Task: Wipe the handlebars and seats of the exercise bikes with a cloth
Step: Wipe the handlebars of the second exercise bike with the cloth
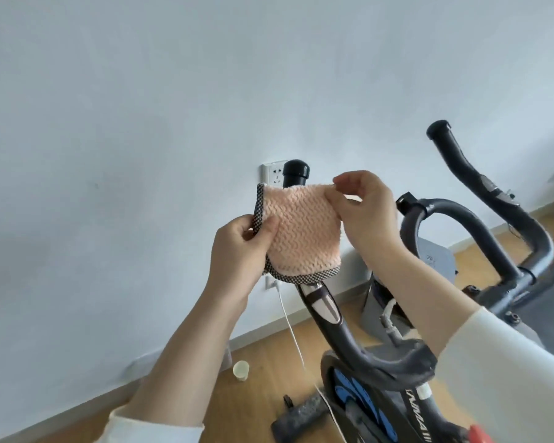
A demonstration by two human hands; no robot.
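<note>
A peach textured cloth (301,228) with a dark checkered border is held up in front of the left handlebar (325,310) of a black exercise bike. My left hand (237,247) pinches the cloth's left edge between thumb and fingers. My right hand (363,209) pinches its upper right corner. The handlebar's capped tip (296,172) shows above the cloth; the part behind the cloth is hidden. The right handlebar (480,187) rises at the right, and a curved middle bar (451,215) loops between them. No seat is in view.
A white wall stands close behind the bike, with a socket (273,172) and a white cable (296,343) hanging from a lower plug. A paper cup (241,369) sits on the wooden floor. The bike's blue-patterned flywheel (355,398) is below. A grey machine (429,270) stands behind.
</note>
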